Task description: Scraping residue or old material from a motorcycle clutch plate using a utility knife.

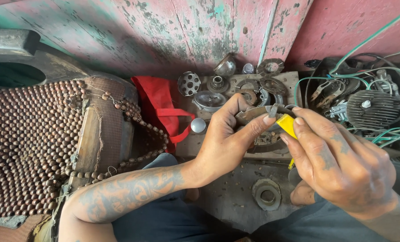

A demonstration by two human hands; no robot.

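Observation:
My left hand (224, 139) grips a curved, greasy metal part (253, 113), thumb and forefinger pinching its upper edge. My right hand (339, 161) holds a small yellow tool (287, 124) whose tip touches that part from the right. Both hands are dirty and meet at the frame's centre, above a board (235, 197) strewn with worn metal parts. How much of the part lies behind my fingers I cannot tell.
Round metal pieces lie behind the hands: a perforated disc (188, 83), a domed cap (225, 67), gears (271, 67). A ring (267, 195) lies on the board. A red bag (162, 107), a wooden-bead seat cover (29, 143), a finned engine part (372, 110) with green wires.

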